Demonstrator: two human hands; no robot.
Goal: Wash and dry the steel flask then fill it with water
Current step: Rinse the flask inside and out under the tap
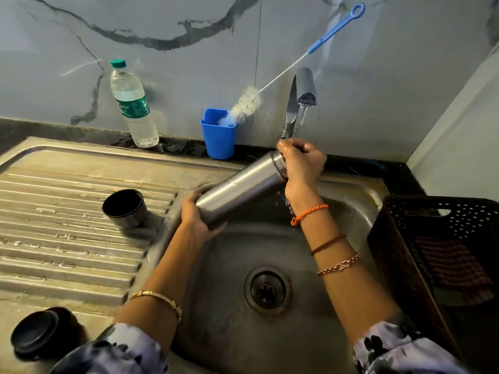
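Note:
The steel flask (240, 186) is tilted over the sink basin (351, 209), its open mouth up and to the right under the tap (305, 86). My left hand (195, 215) grips the flask's base. My right hand (302, 163) curls over its dark neck and mouth, wet, with water running from the tap onto it and dripping below the wrist. The flask's black cup lid (124, 207) stands on the ribbed drainboard (54, 211). A second dark cap (37, 333) lies at the lower left.
A blue cup (219, 139) holding a long bottle brush (245, 102) stands behind the sink. A plastic water bottle (132, 103) leans on the wall. A dark perforated basket (437, 249) with a cloth sits at the right. The drain (267, 290) is in mid-basin.

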